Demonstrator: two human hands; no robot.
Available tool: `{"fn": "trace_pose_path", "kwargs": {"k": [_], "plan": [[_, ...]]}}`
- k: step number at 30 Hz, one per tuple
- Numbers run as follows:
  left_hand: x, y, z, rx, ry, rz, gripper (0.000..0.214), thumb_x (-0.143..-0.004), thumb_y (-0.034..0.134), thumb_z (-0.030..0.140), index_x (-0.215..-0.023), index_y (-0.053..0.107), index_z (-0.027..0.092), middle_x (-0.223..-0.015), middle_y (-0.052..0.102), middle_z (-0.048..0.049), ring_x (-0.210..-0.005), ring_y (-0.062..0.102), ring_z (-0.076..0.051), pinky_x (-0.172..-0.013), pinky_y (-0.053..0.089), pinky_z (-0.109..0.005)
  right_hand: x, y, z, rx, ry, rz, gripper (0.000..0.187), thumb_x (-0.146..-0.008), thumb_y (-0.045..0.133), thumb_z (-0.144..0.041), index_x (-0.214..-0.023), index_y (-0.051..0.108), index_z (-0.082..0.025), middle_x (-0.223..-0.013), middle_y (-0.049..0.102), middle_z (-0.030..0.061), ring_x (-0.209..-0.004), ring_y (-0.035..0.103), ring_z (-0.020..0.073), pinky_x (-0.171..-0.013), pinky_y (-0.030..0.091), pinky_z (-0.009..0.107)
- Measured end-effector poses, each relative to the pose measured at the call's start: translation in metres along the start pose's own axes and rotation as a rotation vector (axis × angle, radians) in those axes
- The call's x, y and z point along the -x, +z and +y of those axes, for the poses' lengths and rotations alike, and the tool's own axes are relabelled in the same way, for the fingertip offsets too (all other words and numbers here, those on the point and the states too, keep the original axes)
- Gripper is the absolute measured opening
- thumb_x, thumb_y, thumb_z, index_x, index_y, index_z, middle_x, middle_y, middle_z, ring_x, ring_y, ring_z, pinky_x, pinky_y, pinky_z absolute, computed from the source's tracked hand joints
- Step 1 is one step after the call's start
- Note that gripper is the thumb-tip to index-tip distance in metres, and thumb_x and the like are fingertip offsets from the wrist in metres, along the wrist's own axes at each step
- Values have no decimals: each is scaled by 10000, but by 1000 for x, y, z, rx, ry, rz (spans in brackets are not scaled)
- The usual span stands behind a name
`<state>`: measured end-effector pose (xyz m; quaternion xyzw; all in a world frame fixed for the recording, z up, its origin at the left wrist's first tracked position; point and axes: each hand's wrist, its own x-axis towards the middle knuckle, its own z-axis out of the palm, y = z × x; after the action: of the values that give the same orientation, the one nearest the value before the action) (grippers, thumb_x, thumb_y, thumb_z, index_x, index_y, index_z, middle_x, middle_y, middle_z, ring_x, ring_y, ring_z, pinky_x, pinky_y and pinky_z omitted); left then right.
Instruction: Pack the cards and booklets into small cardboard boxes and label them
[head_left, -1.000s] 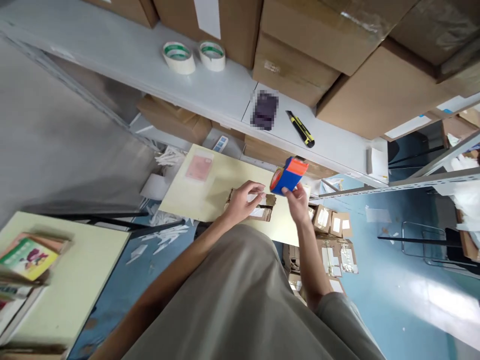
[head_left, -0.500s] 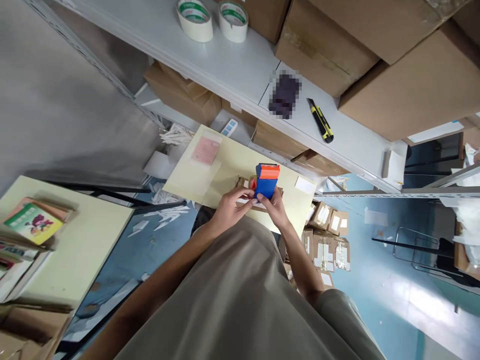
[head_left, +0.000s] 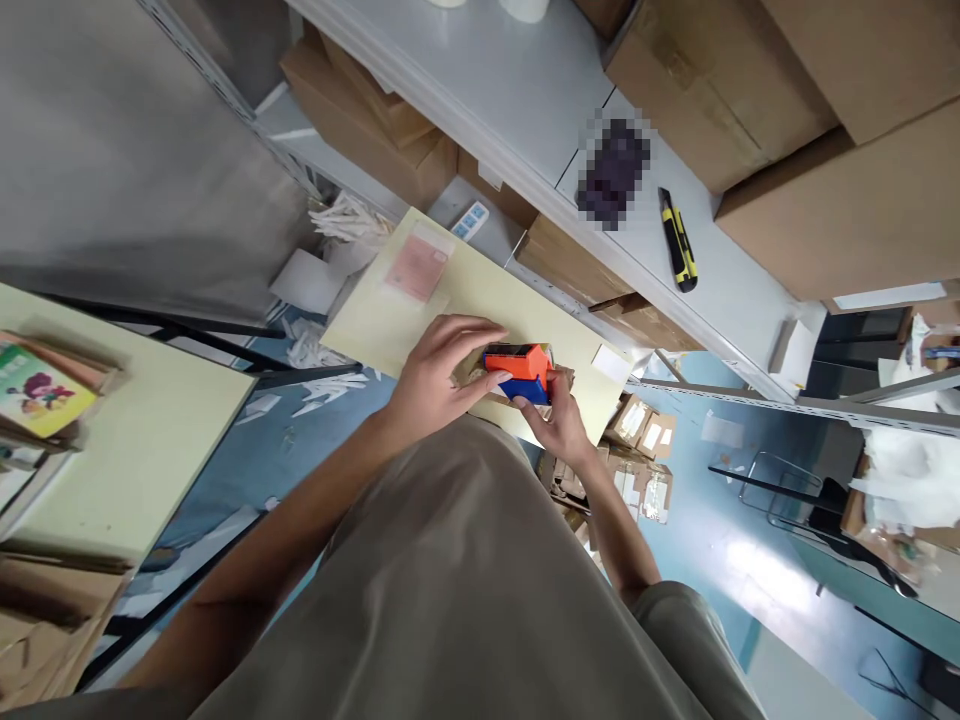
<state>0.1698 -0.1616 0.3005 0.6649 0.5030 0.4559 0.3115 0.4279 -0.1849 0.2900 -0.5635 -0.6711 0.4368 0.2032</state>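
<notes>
Tape dispenser (head_left: pixel 519 368), orange top over blue body, lies low and flat on a cardboard parcel (head_left: pixel 469 368), directly between the two sets of fingers.

Right hand (head_left: pixel 559 425): fingers closed around the dispenser's blue end from the near side. Grip is narrow and firm, and the tool sits just beyond the fingertips.

Left hand (head_left: pixel 435 372): fingers arched over the parcel and set close together. The index runs along the far edge and the thumb lies on the near side, its tip right at the dispenser's orange end. The parcel is pinned under this hand, and most of it is covered by both hands and the tool.

Under the fingers:
- pale yellow table (head_left: pixel 390 330) carrying the parcel.
- pink sheet in a clear sleeve (head_left: pixel 416 265) on the same table, beyond the left fingertips and well apart from them.

Beyond both sets of fingers:
- grey shelf (head_left: pixel 525 90).
- yellow-and-black utility knife (head_left: pixel 677 240) lying on it, far beyond the right fingers.
- blurred dark object (head_left: pixel 613 172) just left of the knife.
- brown cartons (head_left: pixel 825 200) stacked behind the knife.

Right of the right fingers and lower down: small labelled packages (head_left: pixel 645 440) heaped on the blue floor. Far left of the left fingers: a second pale table with a colourful book (head_left: pixel 37 385) at its edge.
</notes>
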Motion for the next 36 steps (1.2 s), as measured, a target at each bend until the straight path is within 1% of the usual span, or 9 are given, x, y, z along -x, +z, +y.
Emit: {"fn": "trace_pose_path", "kwargs": {"k": [7,15,18,20,23,25,30,33,36], "plan": [[-3,-19,-24,21,51,-60,308,-1086,749,504,-1347,809,352,-1262,817,-79,-1167,734,-313,-1112,602,-549,-3,-3,-22,182,43,-34,542,-1080,648,-713,-1360,505,-271,-1185,754,180,-965,771,362,-860,640,516],[2,-26,-48,187,-62,-130,409,-1066,746,610,-1339,829,318,-1266,837,-97,-1228,739,-321,-1127,612,-521,0,8,-36,293,103,-72,468,-1089,639,-669,-1323,549,-274,-1099,765,153,-996,773,385,-883,662,561],[2,-30,-55,330,-177,-180,454,-1006,801,659,-1279,844,299,-1247,838,-94,-1206,751,-315,-1080,637,-471,3,8,-43,340,161,-96,439,-1039,694,-620,-1296,570,-287,-1054,773,117,-938,772,360,-821,652,505],[0,-31,-62,442,-316,-266,479,-1002,772,703,-1202,859,276,-1205,845,-91,-1134,769,-301,-987,655,-417,4,3,-50,360,217,-138,457,-990,738,-602,-1296,594,-294,-1037,785,89,-893,772,336,-786,634,460],[2,-20,-75,619,-536,-436,555,-973,750,776,-1067,866,241,-1072,852,-85,-993,785,-275,-855,648,-361,3,-6,-66,368,334,-206,492,-963,763,-637,-1287,641,-288,-986,800,53,-833,764,292,-754,595,396],[8,-7,-83,720,-646,-482,607,-862,837,822,-988,853,228,-968,840,-79,-899,779,-262,-792,636,-352,1,-11,-76,372,418,-241,493,-961,765,-682,-1228,672,-278,-930,794,33,-790,744,262,-720,555,358],[31,20,-91,880,-858,-403,683,-699,927,871,-854,812,216,-867,808,-79,-823,761,-244,-790,639,-375,-10,-10,-95,412,530,-321,507,-964,760,-767,-1004,679,-269,-801,746,3,-674,670,212,-615,435,309],[39,24,-90,886,-903,-312,677,-650,953,853,-816,802,215,-852,807,-73,-824,753,-235,-787,631,-361,-21,-10,-101,478,535,-352,516,-976,763,-783,-988,699,-271,-760,742,15,-667,678,228,-595,405,318],[44,21,-96,838,-931,-247,612,-664,967,784,-798,796,211,-846,812,-64,-811,738,-227,-774,623,-345,-28,-26,-105,563,502,-402,546,-962,773,-814,-1019,733,-273,-773,760,37,-683,691,250,-600,391,332]]}}
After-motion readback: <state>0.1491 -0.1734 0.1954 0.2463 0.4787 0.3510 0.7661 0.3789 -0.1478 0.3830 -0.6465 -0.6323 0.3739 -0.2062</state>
